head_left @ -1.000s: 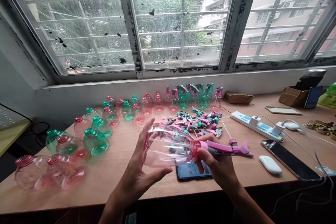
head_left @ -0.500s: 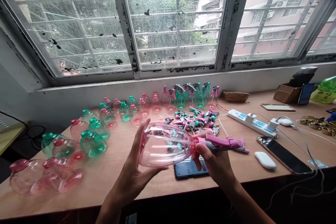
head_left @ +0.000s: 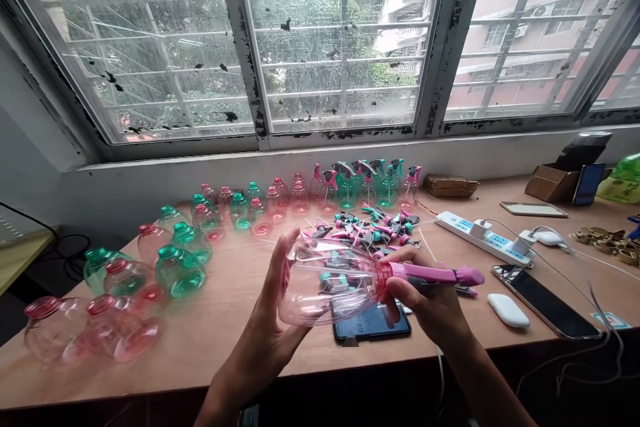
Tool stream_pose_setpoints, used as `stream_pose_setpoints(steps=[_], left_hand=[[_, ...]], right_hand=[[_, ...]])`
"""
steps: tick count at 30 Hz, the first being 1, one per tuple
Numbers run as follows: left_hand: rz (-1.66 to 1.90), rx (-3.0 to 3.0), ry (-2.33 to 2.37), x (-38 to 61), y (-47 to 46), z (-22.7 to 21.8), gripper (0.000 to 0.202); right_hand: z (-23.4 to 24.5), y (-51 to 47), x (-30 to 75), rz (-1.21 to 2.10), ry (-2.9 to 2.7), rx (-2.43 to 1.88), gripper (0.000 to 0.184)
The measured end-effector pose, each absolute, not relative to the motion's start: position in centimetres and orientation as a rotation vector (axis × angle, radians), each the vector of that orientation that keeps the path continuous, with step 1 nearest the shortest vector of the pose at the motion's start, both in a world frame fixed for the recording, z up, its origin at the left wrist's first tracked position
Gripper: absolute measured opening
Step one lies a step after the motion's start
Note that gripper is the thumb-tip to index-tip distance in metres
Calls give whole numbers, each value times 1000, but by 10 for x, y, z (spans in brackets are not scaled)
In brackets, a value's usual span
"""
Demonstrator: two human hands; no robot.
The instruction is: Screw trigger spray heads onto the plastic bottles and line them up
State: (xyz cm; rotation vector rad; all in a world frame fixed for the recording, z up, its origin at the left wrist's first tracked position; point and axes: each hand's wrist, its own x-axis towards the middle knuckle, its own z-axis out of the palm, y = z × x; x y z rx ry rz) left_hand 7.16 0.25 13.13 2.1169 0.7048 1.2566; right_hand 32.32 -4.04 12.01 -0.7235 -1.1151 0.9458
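A clear pink spray bottle (head_left: pixel 327 280) lies sideways in the air between my hands, its base to the left. My left hand (head_left: pixel 273 313) is wrapped round the base end. At the neck, my right hand (head_left: pixel 425 303) grips the collar of the pink and grey trigger sprayer (head_left: pixel 435 273), which sits on the bottle's mouth. A thin straw shows inside the bottle. Behind it lies a pile of loose pink, green and grey trigger sprayers (head_left: pixel 370 227). Under the bottle, a phone (head_left: pixel 370 327) lies on the table, partly hidden.
Open pink and green bottles (head_left: pixel 180 270) stand along the table's left and back. Several bottles with sprayers (head_left: pixel 367 183) stand by the wall. To the right are a power strip (head_left: pixel 483 237) with cables, a dark phone (head_left: pixel 545 300) and a white earbud case (head_left: pixel 509 311).
Both hands and the bottle have shifted slightly right in view. The sprayer head has turned about the bottle's long axis. Both hands keep their hold.
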Motion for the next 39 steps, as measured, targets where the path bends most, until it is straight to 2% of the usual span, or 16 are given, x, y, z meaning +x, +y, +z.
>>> stream_pose_setpoints(steps=[5, 12, 16, 21, 25, 27, 30, 31, 36, 39], left_hand=[[1202, 2171, 731, 74, 1, 134, 116], [1251, 2140, 713, 75, 3, 130, 104], [1241, 2109, 695, 77, 3, 128, 115], [1166, 2048, 676, 78, 4, 129, 102], [1341, 2212, 700, 83, 9, 117, 94], [1386, 2322, 710, 84, 12, 113, 98], [1277, 2399, 781, 82, 15, 112, 118], [1252, 2383, 799, 81, 16, 113, 118], [1311, 2356, 748, 79, 22, 118, 93], [1414, 2532, 764, 78, 23, 118, 89]], right_hand=[[117, -40, 325, 922, -1129, -760, 25], [110, -31, 324, 923, -1172, -739, 29], [106, -31, 322, 906, -1181, -772, 32], [107, -30, 327, 1016, -1144, -715, 36], [112, -27, 327, 1058, -1036, -697, 34], [112, -25, 327, 1057, -1001, -706, 32], [109, -23, 330, 1060, -1026, -736, 34], [108, -23, 332, 1067, -1047, -748, 34], [109, -24, 337, 1093, -1037, -769, 34], [111, -23, 336, 1159, -1010, -761, 32]])
